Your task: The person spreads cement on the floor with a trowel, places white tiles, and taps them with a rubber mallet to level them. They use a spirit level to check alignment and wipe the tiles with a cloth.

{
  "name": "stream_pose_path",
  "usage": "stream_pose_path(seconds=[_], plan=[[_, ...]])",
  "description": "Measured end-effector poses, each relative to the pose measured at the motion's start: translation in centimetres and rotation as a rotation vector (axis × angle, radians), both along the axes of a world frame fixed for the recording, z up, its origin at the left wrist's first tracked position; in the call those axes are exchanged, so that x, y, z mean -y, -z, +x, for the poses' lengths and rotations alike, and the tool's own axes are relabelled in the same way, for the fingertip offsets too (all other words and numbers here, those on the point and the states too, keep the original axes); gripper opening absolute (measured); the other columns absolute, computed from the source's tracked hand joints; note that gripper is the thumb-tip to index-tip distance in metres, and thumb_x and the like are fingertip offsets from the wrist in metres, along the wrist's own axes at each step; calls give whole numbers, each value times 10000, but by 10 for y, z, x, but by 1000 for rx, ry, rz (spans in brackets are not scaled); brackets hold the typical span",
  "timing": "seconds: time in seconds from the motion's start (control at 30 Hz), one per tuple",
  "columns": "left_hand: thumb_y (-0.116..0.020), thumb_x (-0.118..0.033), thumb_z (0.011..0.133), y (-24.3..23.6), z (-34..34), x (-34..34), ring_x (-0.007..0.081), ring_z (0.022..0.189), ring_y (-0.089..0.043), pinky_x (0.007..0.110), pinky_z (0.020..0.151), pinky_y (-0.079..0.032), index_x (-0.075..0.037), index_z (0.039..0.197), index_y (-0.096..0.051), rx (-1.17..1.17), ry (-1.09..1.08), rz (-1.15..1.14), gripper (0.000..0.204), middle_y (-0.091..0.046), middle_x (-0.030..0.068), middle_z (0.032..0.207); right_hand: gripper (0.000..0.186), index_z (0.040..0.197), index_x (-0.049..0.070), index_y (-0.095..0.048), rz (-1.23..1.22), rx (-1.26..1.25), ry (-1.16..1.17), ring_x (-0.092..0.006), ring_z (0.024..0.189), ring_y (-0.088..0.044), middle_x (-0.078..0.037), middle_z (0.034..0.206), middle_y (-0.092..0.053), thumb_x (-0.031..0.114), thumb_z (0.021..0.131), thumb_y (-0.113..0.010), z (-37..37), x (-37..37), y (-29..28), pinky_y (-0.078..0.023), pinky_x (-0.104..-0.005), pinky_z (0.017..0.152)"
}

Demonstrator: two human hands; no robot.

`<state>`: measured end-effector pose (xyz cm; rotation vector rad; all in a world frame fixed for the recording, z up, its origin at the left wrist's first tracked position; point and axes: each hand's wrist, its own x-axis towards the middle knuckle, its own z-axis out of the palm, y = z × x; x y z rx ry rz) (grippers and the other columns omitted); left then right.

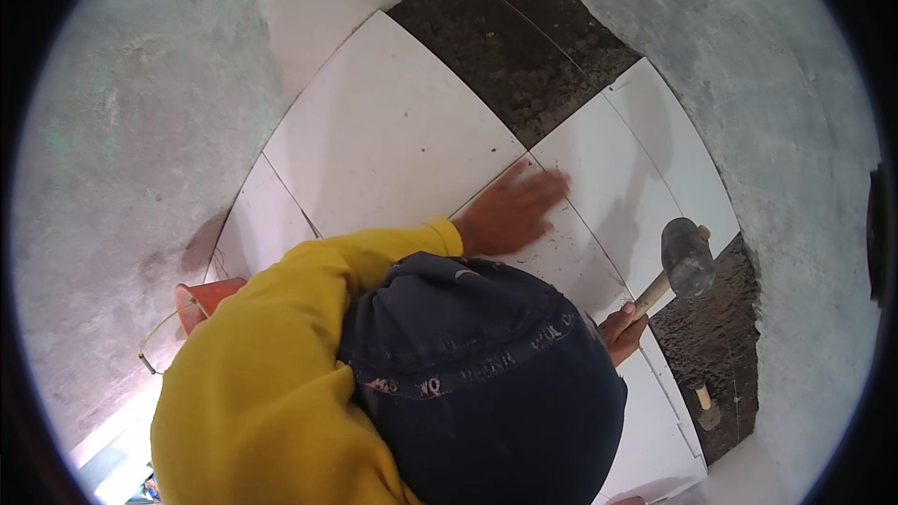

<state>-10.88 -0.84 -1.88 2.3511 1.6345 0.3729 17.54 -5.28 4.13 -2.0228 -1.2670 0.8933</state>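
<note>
Neither my left hand nor my right hand is in view. In front of me another person in a yellow top (271, 393) and a dark cap (486, 383) bends over a floor of large white tiles (393, 112). That person's left hand (510, 210) is spread low over a tile near a joint, slightly blurred; whether it touches cannot be told. The person's right hand (622, 332) grips the wooden handle of a rubber mallet (687, 257). Its black head is above the edge of a white tile (645, 168) at the right. The cap hides part of that forearm.
Dark, rough bedding (524, 56) shows at the far corner, and another patch (720, 337) lies at the right. A wooden-handled tool (704, 397) rests in that patch. Thin strings cross the floor. Grey walls (776, 84) enclose it. An orange bucket (208, 302) is at the left.
</note>
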Motion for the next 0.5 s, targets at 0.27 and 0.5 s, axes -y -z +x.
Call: stream_pose_path(seconds=[0.27,0.5], plan=[[-646,-352,1031,-16,-28,-7,335,1596,-313,539,1296,-235,75,1530,-463,195,-223,-75,682,-396,227,1670,349,1087,-14,-580,-49,119,-122,-159,530,-532,-68,638,-559,332,1127,-597,-7,9,14,-414,-334,513],[-666,-384,1006,-5,61,-3,338,1595,-326,538,1296,-254,40,1527,-511,272,255,-112,689,-425,205,1664,306,1285,-52,-599,101,134,-101,-276,710,-714,-181,841,-721,150,1064,-665,-8,11,19,-555,-402,655]])
